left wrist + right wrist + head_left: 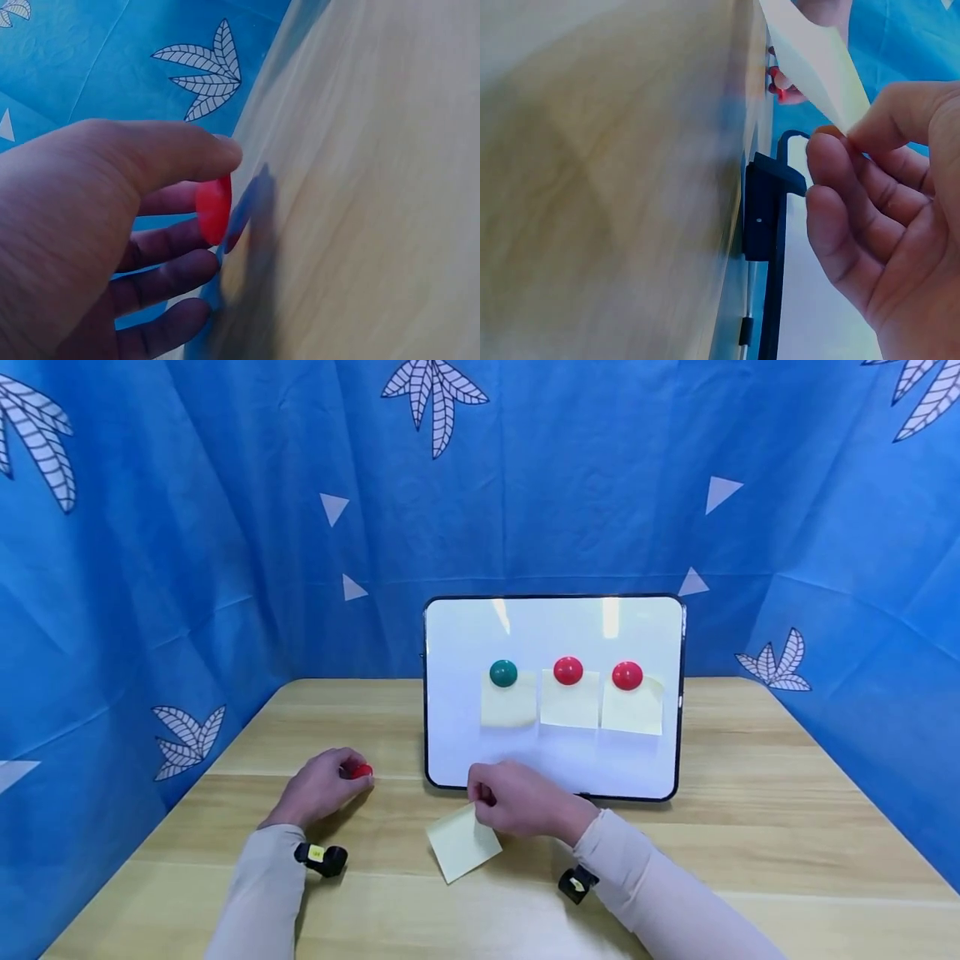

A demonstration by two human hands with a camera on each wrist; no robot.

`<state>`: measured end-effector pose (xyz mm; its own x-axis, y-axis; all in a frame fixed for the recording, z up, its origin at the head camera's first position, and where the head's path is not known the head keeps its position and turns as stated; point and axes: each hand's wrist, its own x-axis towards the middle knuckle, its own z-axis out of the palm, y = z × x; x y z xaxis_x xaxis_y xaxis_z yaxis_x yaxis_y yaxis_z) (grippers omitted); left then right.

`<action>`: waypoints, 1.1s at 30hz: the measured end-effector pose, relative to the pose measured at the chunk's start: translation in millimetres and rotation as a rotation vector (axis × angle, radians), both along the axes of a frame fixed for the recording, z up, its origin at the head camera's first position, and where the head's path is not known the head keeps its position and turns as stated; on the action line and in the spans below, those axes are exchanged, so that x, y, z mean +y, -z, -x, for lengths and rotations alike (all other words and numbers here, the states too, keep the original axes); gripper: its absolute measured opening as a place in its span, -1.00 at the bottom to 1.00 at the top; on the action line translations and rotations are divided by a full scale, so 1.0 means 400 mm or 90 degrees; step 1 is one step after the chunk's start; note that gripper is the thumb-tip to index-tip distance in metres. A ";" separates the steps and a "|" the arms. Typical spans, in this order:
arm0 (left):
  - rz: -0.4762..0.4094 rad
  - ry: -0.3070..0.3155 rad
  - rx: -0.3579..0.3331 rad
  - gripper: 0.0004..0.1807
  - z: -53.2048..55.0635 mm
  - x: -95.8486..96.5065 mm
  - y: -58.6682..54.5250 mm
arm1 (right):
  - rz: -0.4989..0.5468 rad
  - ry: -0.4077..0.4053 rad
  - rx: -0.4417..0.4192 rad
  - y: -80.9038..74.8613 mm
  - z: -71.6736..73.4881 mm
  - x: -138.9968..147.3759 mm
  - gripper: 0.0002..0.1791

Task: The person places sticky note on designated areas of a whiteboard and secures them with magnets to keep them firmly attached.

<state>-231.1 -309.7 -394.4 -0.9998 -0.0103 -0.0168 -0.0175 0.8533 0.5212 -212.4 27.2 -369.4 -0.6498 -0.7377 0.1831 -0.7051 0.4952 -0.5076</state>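
Between thumb and fingers, my left hand point(324, 785) pinches a round red magnet point(362, 771) low over the left part of the table. The left wrist view shows this red magnet point(214, 208) edge-on, with the other fingers spread loosely below. In front of the whiteboard's lower edge, my right hand point(521, 799) pinches a pale yellow sticky note point(462, 841) by one corner. The note point(817, 64) slants away from the thumb and fingertip in the right wrist view.
A black-framed whiteboard point(457, 693) stands on the wooden table point(360, 910). On it, a green magnet point(503, 673) and two red magnets point(567, 671) sit at the tops of three sticky notes point(570, 706). A blue patterned curtain point(525, 527) surrounds the table's back and sides.
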 end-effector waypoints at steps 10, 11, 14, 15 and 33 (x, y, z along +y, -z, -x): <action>-0.006 -0.015 0.054 -0.51 0.005 0.023 -0.001 | 0.062 -0.009 0.014 -0.002 0.007 0.013 -0.80; -0.008 -0.012 0.062 -0.51 0.005 0.026 0.000 | 0.065 -0.013 0.028 -0.002 0.008 0.014 -0.80; -0.008 -0.005 0.085 -0.51 0.005 0.037 0.002 | 0.069 -0.031 0.084 -0.002 0.014 0.017 -0.82; -0.009 -0.001 0.091 -0.51 0.006 0.041 0.002 | 0.071 -0.038 0.103 -0.004 0.016 0.018 -0.81; -0.038 0.048 0.148 -0.56 0.004 0.071 0.003 | 0.094 0.004 0.080 -0.025 0.026 0.036 -0.74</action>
